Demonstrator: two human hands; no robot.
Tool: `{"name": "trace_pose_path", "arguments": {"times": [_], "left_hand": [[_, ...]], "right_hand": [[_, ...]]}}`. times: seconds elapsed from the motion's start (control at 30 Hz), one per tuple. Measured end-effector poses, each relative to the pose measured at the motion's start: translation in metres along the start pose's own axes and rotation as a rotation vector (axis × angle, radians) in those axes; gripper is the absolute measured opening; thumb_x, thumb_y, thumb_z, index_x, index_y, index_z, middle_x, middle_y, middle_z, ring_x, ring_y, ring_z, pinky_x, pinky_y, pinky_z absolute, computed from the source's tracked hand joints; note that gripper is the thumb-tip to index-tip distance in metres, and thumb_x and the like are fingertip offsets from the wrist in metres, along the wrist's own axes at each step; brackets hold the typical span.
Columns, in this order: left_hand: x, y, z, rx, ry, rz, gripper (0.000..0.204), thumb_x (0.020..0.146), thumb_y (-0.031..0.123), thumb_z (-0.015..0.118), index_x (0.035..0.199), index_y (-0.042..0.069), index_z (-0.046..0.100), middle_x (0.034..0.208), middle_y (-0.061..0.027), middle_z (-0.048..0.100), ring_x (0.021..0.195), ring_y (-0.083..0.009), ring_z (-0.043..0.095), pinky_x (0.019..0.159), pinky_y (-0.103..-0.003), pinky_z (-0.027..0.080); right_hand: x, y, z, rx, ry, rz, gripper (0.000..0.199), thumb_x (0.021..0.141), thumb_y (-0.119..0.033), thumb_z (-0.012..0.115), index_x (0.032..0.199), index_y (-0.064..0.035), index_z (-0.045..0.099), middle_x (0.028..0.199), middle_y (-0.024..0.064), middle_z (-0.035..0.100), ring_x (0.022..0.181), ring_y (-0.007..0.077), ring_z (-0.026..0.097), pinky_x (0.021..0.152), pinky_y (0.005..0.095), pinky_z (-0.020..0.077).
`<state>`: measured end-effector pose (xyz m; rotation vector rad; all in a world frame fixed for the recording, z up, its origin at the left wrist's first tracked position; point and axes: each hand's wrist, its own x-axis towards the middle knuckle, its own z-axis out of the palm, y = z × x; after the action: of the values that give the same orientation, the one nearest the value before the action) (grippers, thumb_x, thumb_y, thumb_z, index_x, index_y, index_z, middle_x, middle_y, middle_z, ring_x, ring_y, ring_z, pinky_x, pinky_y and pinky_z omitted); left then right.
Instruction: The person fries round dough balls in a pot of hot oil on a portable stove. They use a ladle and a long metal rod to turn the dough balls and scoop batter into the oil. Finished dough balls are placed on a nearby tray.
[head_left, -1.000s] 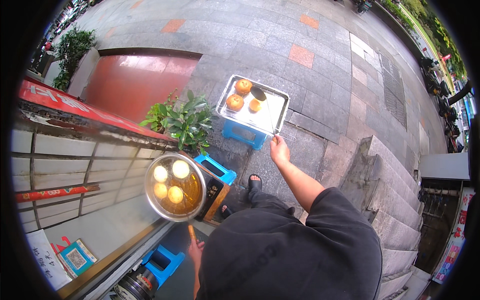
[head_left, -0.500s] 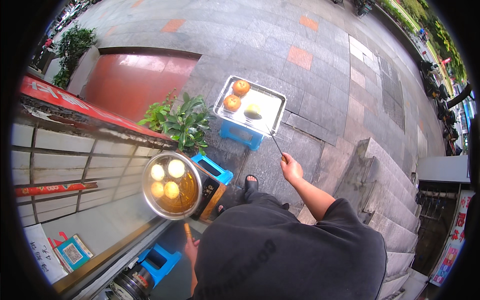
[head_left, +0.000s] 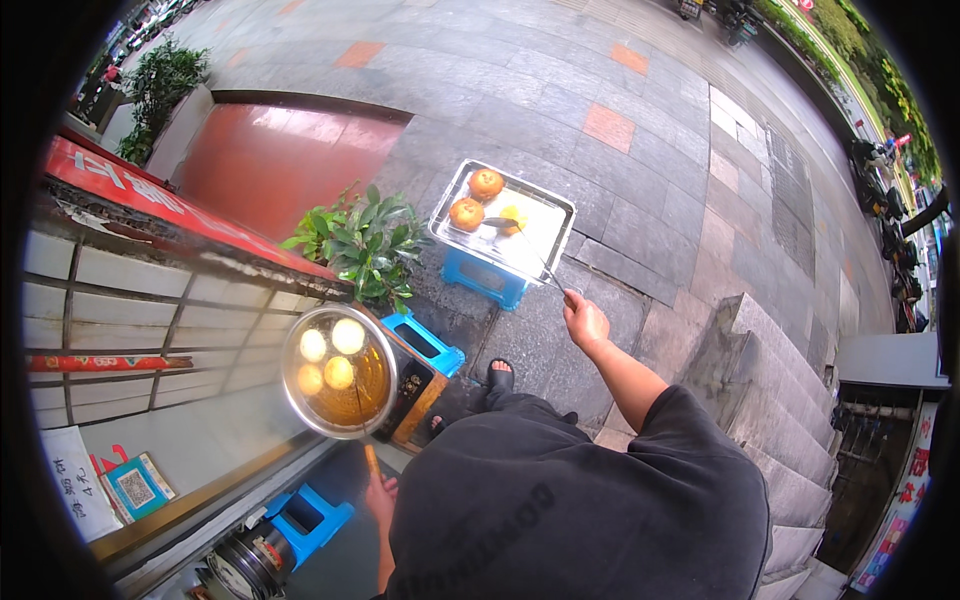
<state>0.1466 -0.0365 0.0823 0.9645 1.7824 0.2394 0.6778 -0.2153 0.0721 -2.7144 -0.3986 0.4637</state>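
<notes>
Right hand [head_left: 583, 318] grips a long skimmer [head_left: 525, 245] whose bowl sits over the metal tray [head_left: 548, 200], beside two browned cakes [head_left: 476, 198]; left hand [head_left: 381, 493] clasps the pan [head_left: 338, 372] handle, four pale cakes [head_left: 328, 358] frying in oil, seemingly yet to be moved across.

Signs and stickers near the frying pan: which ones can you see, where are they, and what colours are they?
Red banner sign: long strip slanting along the wall top, left of the potted plant, pale lettering.
Red strip label: narrow band across the tiled wall, left of the pan.
White paper notice: lower left on the wall, rectangular, dark handwriting.
Blue card: beside the white notice, a black-and-white square code in its middle.
</notes>
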Motion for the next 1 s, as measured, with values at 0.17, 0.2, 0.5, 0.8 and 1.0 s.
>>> {"name": "trace_pose_path", "arguments": {"times": [0.17, 0.2, 0.5, 0.8, 1.0], "left_hand": [[-0.012, 0.000, 0.007, 0.087, -0.051, 0.186, 0.055, 0.093, 0.055, 0.051, 0.103, 0.002, 0.060, 0.089, -0.0126, 0.066, 0.066, -0.0175, 0.060, 0.059, -0.028, 0.049], [-0.013, -0.002, 0.010, 0.069, -0.049, 0.207, 0.053, 0.094, 0.055, 0.050, 0.102, 0.003, 0.060, 0.086, -0.0112, 0.066, 0.064, -0.0170, 0.060, 0.057, -0.028, 0.049], [0.013, -0.029, 0.010, -0.223, 0.012, -0.133, 0.042, 0.094, 0.044, 0.058, 0.112, 0.006, 0.061, 0.086, -0.0073, 0.067, 0.056, -0.0160, 0.065, 0.045, -0.025, 0.047], [0.028, -0.036, -0.001, -0.264, -0.106, -0.019, 0.036, 0.095, 0.035, 0.059, 0.115, 0.005, 0.058, 0.091, -0.0074, 0.067, 0.061, -0.0145, 0.066, 0.048, -0.023, 0.049], [0.040, -0.044, -0.026, -0.343, -0.249, 0.017, 0.038, 0.095, 0.034, 0.061, 0.118, 0.005, 0.056, 0.091, -0.0074, 0.066, 0.058, -0.0135, 0.064, 0.048, -0.023, 0.047]], "right_hand": [[-0.001, 0.006, -0.011, -0.029, 0.008, 0.015, 0.034, 0.091, -0.032, 0.058, 0.124, -0.0269, 0.061, 0.108, 0.0105, 0.068, 0.102, 0.0306, 0.064, 0.086, 0.0436, 0.0509], [0.001, 0.010, -0.013, -0.044, 0.014, 0.013, 0.033, 0.091, -0.032, 0.058, 0.124, -0.0267, 0.061, 0.107, 0.0107, 0.068, 0.101, 0.0308, 0.064, 0.086, 0.0437, 0.0508], [0.003, 0.007, -0.007, 0.285, -0.103, -0.131, 0.042, 0.092, -0.023, 0.060, 0.133, -0.0162, 0.055, 0.122, 0.0123, 0.065, 0.110, 0.0272, 0.064, 0.092, 0.0369, 0.0494], [-0.102, -0.082, 0.006, 0.646, -0.534, -0.244, 0.043, 0.093, -0.015, 0.062, 0.135, -0.0146, 0.055, 0.089, -0.0006, 0.064, 0.063, 0.0062, 0.053, 0.057, 0.0232, 0.0459], [-0.192, -0.168, 0.041, 0.542, -0.662, -0.304, 0.042, 0.091, -0.016, 0.065, 0.132, -0.0134, 0.057, 0.098, 0.0035, 0.070, 0.067, 0.0051, 0.057, 0.060, 0.0235, 0.0490]]}}
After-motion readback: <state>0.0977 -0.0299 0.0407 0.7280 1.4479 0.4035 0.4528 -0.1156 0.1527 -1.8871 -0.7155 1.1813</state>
